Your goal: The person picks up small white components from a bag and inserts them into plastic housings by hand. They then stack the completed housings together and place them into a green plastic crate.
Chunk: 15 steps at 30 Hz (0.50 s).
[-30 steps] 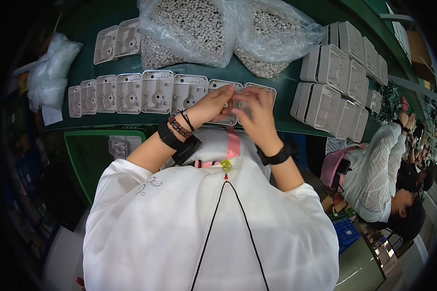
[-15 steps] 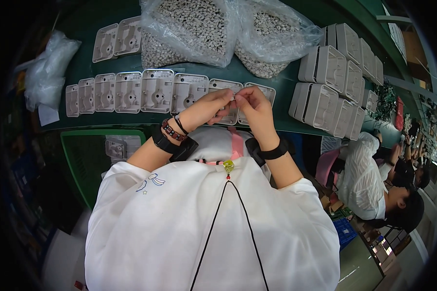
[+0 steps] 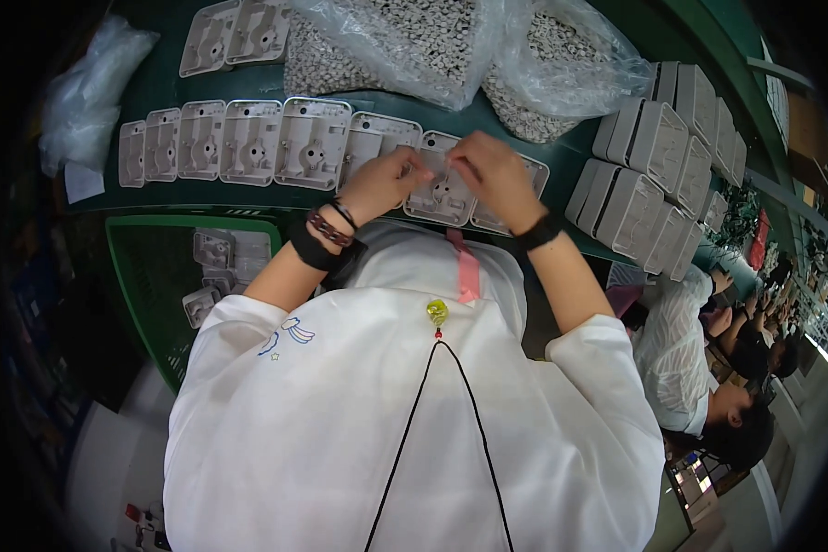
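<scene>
My left hand hangs over the row of light grey plastic housings, its fingers drawn together. What it holds, if anything, is too small to make out. My right hand is a little to the right, thumb and fingertips pinched; any small part between them cannot be made out. Between and below the hands lies an open housing with moulded posts and a round hole. Another housing is partly covered by my left hand, and the one at the row's right end is partly behind my right wrist.
Clear bags of small grey parts stand behind the row on the green table. Stacked housings rise at the right. A green crate with more housings is at the lower left. A co-worker sits at the right.
My hands have moved apart from a fingertip-to-fingertip hold. The view has shifted, so the row and bags appear higher, and more of the crate shows.
</scene>
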Tool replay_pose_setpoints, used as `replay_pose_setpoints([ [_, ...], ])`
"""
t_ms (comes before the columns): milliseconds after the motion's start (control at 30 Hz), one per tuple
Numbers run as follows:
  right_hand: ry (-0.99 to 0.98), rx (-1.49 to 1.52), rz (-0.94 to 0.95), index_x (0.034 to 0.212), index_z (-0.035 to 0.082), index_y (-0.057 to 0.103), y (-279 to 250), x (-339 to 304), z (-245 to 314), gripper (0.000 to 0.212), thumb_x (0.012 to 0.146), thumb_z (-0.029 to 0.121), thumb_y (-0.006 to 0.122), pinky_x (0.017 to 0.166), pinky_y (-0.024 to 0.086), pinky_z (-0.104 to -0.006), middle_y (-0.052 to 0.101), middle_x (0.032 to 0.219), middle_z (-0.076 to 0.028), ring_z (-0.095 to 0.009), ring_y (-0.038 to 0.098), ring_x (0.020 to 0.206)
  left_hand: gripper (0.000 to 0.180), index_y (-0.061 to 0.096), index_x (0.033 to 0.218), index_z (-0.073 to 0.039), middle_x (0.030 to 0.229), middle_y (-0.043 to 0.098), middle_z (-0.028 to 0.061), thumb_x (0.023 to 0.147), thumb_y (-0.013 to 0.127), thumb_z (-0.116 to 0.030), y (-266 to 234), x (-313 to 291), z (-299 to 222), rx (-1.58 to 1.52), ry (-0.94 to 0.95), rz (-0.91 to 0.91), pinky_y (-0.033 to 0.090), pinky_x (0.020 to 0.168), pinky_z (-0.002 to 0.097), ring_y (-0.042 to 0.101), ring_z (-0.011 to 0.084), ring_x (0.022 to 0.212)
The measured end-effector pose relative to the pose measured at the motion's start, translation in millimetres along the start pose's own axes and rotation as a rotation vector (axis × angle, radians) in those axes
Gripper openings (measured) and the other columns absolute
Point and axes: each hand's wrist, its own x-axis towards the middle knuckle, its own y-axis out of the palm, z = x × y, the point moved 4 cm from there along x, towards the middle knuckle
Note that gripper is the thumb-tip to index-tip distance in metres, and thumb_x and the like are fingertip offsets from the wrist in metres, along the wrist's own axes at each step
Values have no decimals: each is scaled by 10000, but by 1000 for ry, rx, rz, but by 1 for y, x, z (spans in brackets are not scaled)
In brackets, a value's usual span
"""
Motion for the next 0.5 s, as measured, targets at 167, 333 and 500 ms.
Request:
replay_pose_setpoints([
  [167, -308, -359, 143, 722, 82, 579, 13, 28, -27, 102, 641, 75, 641, 636, 419, -298, 495, 775, -46, -223, 518, 741, 229, 536, 825, -73, 657, 596, 137, 795, 567, -298, -9, 3, 6, 727, 122, -395, 451, 530, 396, 590, 298, 614],
  [333, -471, -453, 295, 666, 111, 583, 27, 44, -34, 89, 601, 113, 643, 665, 388, -283, 443, 790, -23, -186, 475, 785, 233, 552, 794, -73, 635, 600, 129, 781, 579, -304, -9, 1, 10, 710, 81, -379, 460, 538, 403, 601, 306, 621],
  [500, -468, -420, 316, 658, 117, 588, 27, 42, -35, 65, 613, 130, 633, 660, 380, -282, 432, 786, -17, -183, 456, 793, 237, 553, 780, -71, 637, 601, 130, 782, 575, -308, -9, 2, 9, 708, 75, -381, 461, 534, 399, 602, 304, 619],
])
